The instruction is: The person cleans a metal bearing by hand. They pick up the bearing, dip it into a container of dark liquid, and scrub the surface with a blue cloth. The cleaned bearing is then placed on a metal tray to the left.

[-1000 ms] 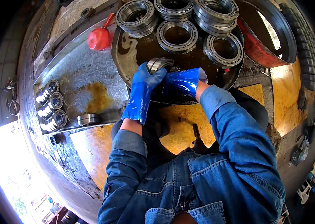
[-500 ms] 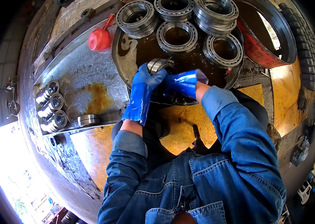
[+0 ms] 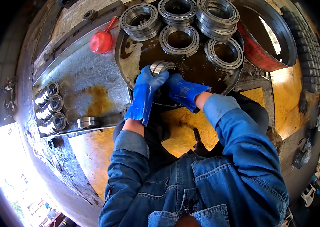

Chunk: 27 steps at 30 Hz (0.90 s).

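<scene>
My left hand [image 3: 149, 80], in a blue rubber glove, grips a shiny steel bearing ring [image 3: 161, 67] by its left side. The ring is held tilted over the near part of a round pan [image 3: 134, 71] of dark oily liquid. Close against the ring's lower right is my right hand [image 3: 181, 87], gloved the same way. Its fingers point in toward the ring and are hidden by the glove's back and by shadow, so whether it holds anything does not show.
Large roller bearings [image 3: 179, 52] stand in the pan's far half, some stacked. At left, a metal tray [image 3: 77, 75] carries rows of smaller bearings [image 3: 56, 103], a lone bearing [image 3: 88, 122] and a red scoop [image 3: 101, 41]. A big red-sided ring [image 3: 254, 53] lies at right.
My right hand has turned at the wrist, its cuff dropping lower. My left hand still holds the bearing ring in nearly the same place. A small red item by the right-hand bearing no longer shows.
</scene>
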### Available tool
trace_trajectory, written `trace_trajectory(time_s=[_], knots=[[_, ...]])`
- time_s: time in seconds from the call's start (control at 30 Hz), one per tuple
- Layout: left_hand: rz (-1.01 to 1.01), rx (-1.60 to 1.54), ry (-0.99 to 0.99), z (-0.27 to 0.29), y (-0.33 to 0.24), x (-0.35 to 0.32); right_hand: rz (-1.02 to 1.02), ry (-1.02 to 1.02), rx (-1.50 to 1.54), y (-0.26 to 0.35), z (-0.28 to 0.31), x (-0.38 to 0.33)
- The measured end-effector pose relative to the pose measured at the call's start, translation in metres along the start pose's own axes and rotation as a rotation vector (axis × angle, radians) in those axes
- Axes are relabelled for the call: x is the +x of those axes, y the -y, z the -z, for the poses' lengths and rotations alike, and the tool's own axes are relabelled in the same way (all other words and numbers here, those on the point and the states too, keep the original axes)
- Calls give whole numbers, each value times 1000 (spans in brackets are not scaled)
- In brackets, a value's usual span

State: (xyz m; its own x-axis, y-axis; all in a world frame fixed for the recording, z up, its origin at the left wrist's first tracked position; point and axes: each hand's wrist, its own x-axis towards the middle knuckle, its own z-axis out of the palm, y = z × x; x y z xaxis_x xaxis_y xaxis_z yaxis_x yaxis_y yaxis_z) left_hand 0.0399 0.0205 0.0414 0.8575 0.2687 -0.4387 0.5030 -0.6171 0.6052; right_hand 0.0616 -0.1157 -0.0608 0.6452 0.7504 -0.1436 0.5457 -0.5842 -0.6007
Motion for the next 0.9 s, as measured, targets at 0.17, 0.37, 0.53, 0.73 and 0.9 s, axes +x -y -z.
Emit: trace_trajectory(time_s=[0.17, 0.37, 0.53, 0.73, 0.9], knots=[[90, -1048, 213, -16, 33, 29, -210, 258, 268, -18, 40, -6], [106, -1427, 342, -28, 68, 59, -244, 16, 951, 26, 40, -20], [-35, -1239, 270, -11, 42, 30, -282, -132, 907, 42, 16, -29], [-550, -559, 2, -4, 21, -24, -402, -152, 493, 50, 62, -56], [-629, -566, -63, -17, 17, -39, -453, -120, 264, 69, 104, -62]])
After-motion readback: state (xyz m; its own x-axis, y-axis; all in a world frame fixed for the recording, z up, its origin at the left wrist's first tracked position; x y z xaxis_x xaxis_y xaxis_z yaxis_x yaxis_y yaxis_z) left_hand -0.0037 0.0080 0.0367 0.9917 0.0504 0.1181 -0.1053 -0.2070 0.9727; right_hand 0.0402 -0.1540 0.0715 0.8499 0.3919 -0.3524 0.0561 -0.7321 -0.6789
